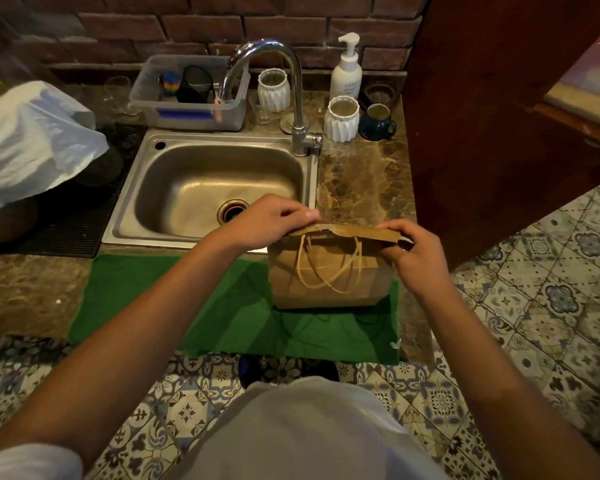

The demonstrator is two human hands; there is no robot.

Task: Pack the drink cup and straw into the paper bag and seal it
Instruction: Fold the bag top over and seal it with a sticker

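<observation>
Sink [146,174] far left, not in play. Left hand [267,220] pinches the left end of the bag's folded top; paper bag [329,271] stands upright on the green mat [160,299] on the counter [361,181]; right hand [413,251] grips the right end. Cup and straw not visible, presumably inside. Top is folded over; sealing looks underway, not finished.

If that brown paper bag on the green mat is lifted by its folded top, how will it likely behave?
The paper bag probably holds its boxy shape, since its sides stand upright. The fold pinched by the left hand and right hand looks creased and may spring open. Weight unclear: contents hidden.
</observation>
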